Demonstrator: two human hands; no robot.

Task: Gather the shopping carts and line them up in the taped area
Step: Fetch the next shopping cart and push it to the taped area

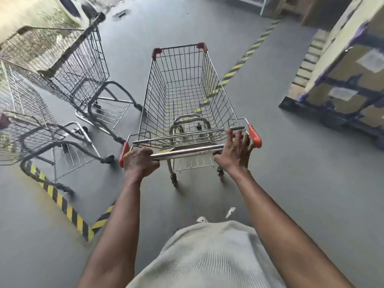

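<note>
Ahead, open floor (133, 59), left hand (139, 161), right hand (235, 149) holding cart (187, 152) (tape (62, 202) left)

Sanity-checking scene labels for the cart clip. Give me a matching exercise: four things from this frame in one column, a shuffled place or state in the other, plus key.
Things
1. pushed cart
2. grey carts
3. wrapped boxes
4. striped tape

Place or state
A. right edge, on a dark pallet
B. on the floor, yellow and black
C. centre, left hand and right hand on its handle bar
D. left of centre, no hand on them

Pairs: 1-C, 2-D, 3-A, 4-B
</note>
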